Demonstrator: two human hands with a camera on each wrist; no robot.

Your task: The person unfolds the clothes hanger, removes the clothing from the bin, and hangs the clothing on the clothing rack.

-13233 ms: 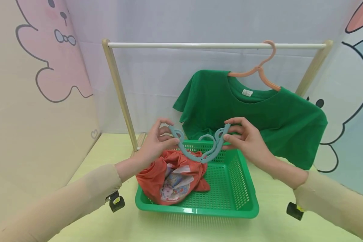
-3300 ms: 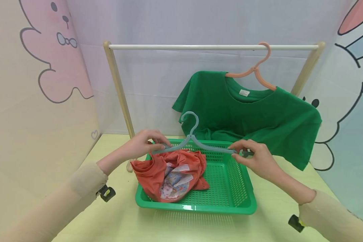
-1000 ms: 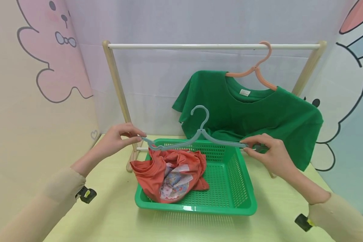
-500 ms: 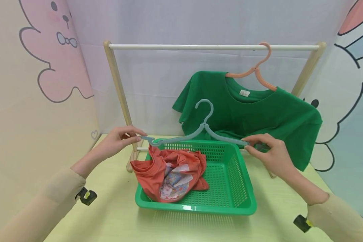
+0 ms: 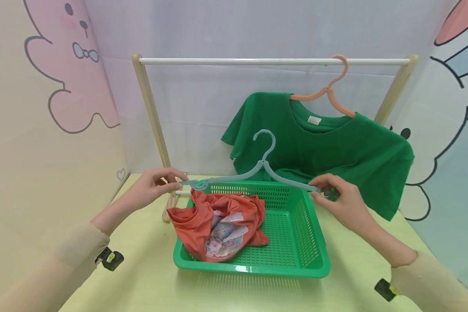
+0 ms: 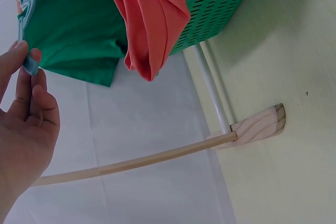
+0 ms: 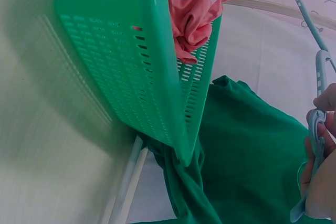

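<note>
A blue-grey folding clothes hanger (image 5: 238,177) is held above the basket, its arms spread wide and its hook up. My left hand (image 5: 150,189) pinches the hanger's left end between thumb and fingers; the left wrist view shows the tip (image 6: 30,65) in that pinch. At the other end my right hand (image 5: 341,199) grips the right arm of the hanger, and the end piece (image 7: 315,140) passes through the fingers in the right wrist view. Below lies a crumpled red garment (image 5: 196,225) with a printed patch, in the left part of the green basket (image 5: 253,271).
Behind the basket stands a rack with a white rail (image 5: 234,61) and wooden posts (image 5: 152,108). A green T-shirt (image 5: 316,147) hangs there on an orange hanger (image 5: 337,104), at the right. A pale yellow table (image 5: 140,260) bears everything; patterned walls enclose it.
Earlier the hanger was folded in a V with its ends up; its arms have since spread and the hands moved apart. Over the last half second it barely moved. Garment and basket stayed put.
</note>
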